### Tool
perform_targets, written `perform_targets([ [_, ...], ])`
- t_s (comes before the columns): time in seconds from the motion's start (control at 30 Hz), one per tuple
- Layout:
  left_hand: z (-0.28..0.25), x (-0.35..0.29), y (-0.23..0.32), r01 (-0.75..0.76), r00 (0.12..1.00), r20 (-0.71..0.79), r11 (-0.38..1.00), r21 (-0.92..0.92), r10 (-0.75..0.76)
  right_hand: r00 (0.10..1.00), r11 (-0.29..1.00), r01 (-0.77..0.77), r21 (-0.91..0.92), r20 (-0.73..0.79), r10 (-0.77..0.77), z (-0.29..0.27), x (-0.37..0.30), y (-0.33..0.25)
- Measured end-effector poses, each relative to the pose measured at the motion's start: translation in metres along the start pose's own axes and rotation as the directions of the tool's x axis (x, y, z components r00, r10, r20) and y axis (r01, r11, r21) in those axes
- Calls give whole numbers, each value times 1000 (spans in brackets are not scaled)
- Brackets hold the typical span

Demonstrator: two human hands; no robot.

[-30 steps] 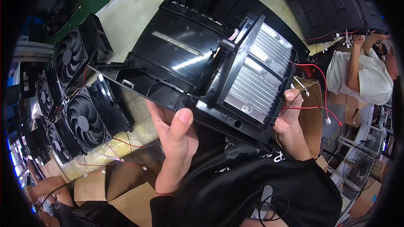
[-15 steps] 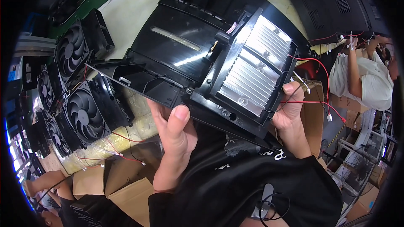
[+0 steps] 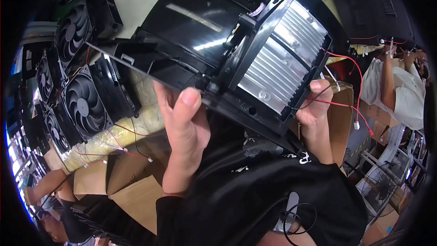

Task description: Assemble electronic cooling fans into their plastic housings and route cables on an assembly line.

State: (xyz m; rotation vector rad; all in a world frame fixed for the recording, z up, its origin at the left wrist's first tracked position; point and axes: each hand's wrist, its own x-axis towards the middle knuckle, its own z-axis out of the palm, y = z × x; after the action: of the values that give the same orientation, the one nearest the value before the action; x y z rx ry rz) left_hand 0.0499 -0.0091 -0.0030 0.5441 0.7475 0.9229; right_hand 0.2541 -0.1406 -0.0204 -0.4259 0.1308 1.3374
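Observation:
A large black plastic housing (image 3: 175,34) is held up in front of my body, tilted. Set in a raised black frame on its right part is a silver finned heat sink (image 3: 268,82). My left hand (image 3: 184,120) grips the housing's near edge, thumb on top and the other fingers mostly hidden underneath. At the right side, by the heat sink, my right hand (image 3: 315,109) holds the frame, its thumb up and its fingers partly hidden behind. Red wires (image 3: 360,75) with small connectors hang from the housing beside my right hand.
Several black fan units (image 3: 84,105) stand at the left on a plastic-wrapped yellow surface (image 3: 148,105). Open cardboard boxes (image 3: 139,200) lie below them. Another black housing (image 3: 364,13) is at the far right. People work at both sides, one in a white shirt (image 3: 403,86).
Both hands still hold the housing, and its heat sink side has tipped slightly. The view has shifted, so the fan units and boxes appear higher and a little farther left.

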Motion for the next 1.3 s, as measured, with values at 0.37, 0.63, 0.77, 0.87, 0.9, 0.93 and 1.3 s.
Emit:
perform_targets([
  [0.37, 1, 23, -10, -78, 991, -98, 992, 102, 88, 982, 832, -103, -546, -188, -2, 6, -2, 10],
  [0.63, -5, -5, -26, -218, 969, -72, 958, 188, 235, 909, 42, -277, -960, -248, 334, -13, -105, -118],
  [0.77, 23, -35, -40, -274, 957, 158, 936, 219, 243, 815, -79, 25, -997, 66, -576, 6, -96, -143],
  [0.87, 9, -43, -57, -238, 969, 137, 919, 313, 204, 784, 80, 477, -875, 383, -489, 9, 11, -135],
  [0.9, 7, -40, -58, -193, 977, 141, 950, 246, 162, 818, 157, 527, -835, 448, -360, 13, 40, -127],
  [0.93, 17, -37, -58, -246, 967, 142, 918, 312, 211, 918, 330, 379, -865, 307, -249, 18, 54, -120],
  [1.3, 100, 41, 82, -176, 953, 261, 982, 69, 153, 925, 881, 145, -451, 377, 41, 146, 101, -63],
])
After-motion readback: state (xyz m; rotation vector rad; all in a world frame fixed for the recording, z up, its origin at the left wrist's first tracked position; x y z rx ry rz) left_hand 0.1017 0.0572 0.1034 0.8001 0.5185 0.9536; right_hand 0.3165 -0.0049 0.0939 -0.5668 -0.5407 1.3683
